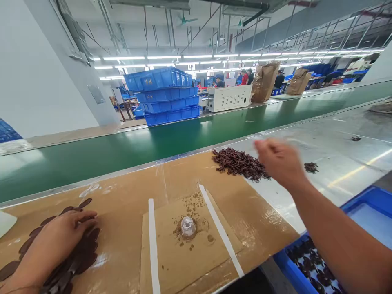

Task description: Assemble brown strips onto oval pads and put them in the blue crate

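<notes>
My left hand (pixel 69 230) rests over a spread of dark brown, flat oval pieces (pixel 87 249) on the brown board. Its visible fingers are bent and slightly apart, with nothing seen between them; the other fingers are hidden. My right hand (pixel 280 159), a little smeared by motion, is closed above the right end of a heap of small, dark brown, spindly pieces (pixel 237 161). Whatever its fingers hold, if anything, cannot be made out. Between the hands, a small clear dome-shaped knob (pixel 188 226) stands on a cardboard sheet (pixel 174 261), ringed by dark wet spots.
White strips (pixel 154 245) edge the cardboard. Beyond the board runs a green conveyor belt (pixel 137 153), with stacked blue crates (pixel 168 96) and a white machine (pixel 229 98) behind. A blue tray (pixel 283 261) of dark pieces sits lower right. People work in the distance.
</notes>
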`<action>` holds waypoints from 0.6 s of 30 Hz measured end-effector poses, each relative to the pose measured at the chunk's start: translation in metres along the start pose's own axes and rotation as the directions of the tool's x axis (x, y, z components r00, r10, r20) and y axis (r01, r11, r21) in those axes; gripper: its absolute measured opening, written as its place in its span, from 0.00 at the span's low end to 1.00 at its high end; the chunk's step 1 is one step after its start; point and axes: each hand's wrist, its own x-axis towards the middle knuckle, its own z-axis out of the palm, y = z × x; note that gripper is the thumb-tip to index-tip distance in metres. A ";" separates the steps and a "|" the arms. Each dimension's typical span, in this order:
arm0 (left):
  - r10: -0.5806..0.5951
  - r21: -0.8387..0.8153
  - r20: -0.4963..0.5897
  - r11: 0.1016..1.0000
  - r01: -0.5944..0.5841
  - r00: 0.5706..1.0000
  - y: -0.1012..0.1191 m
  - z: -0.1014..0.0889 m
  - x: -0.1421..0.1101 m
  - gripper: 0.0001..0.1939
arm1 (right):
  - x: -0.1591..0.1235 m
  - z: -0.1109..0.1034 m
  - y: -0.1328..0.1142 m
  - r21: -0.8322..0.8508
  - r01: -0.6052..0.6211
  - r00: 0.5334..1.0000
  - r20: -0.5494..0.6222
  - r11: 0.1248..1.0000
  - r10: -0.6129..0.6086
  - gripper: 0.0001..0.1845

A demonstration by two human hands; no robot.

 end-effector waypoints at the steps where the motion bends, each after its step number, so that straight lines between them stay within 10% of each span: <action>1: -0.020 -0.028 -0.012 0.999 0.019 1.000 0.004 -0.003 -0.001 0.23 | 0.006 0.007 0.000 -0.050 0.009 0.997 0.078 0.999 -0.005 0.14; 7: -0.096 -0.452 -0.069 0.890 0.055 0.993 0.064 -0.026 -0.012 0.19 | 0.032 0.066 -0.004 -0.257 0.176 0.856 0.516 0.950 -0.020 0.11; 11: -0.053 -0.923 -0.011 0.385 0.010 0.999 0.112 -0.023 -0.012 0.20 | 0.032 0.089 -0.004 -0.338 0.183 0.779 0.623 0.923 0.074 0.13; 18: 0.147 -0.990 0.089 0.117 0.072 0.985 0.141 0.015 -0.013 0.19 | 0.033 0.079 -0.020 -0.236 0.135 0.812 0.583 0.962 0.029 0.10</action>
